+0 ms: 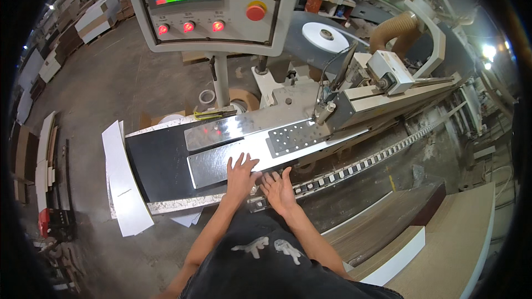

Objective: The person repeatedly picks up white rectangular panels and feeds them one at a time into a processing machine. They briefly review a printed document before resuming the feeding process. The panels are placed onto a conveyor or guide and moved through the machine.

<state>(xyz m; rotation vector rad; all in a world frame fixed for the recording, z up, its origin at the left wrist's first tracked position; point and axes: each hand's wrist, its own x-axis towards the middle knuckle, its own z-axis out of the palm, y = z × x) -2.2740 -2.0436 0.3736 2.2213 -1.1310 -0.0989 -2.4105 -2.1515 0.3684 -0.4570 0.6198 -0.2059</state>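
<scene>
A long, narrow, glossy pale panel (260, 152) lies on the infeed table of an edge-banding machine (382, 105), its far right end running along the machine's side. My left hand (241, 176) rests on the panel near its front edge, fingers spread and flat. Just to the right, my right hand (280, 192) is turned partly palm up, its fingers stretched toward that front edge and thumb apart. Whether its fingertips touch the edge, I cannot tell. Behind the panel lies a shiny metal plate (219, 131), and a dotted dark plate (293, 139) sits near the machine's entry.
A control box (233, 30) with a screen and lit red buttons stands ahead. A white roll (327, 37) lies behind the machine. One white board (126, 188) crosses the table's left end. A toothed conveyor track (354, 169) runs rightward. Stacked boards (443, 243) stand at my right.
</scene>
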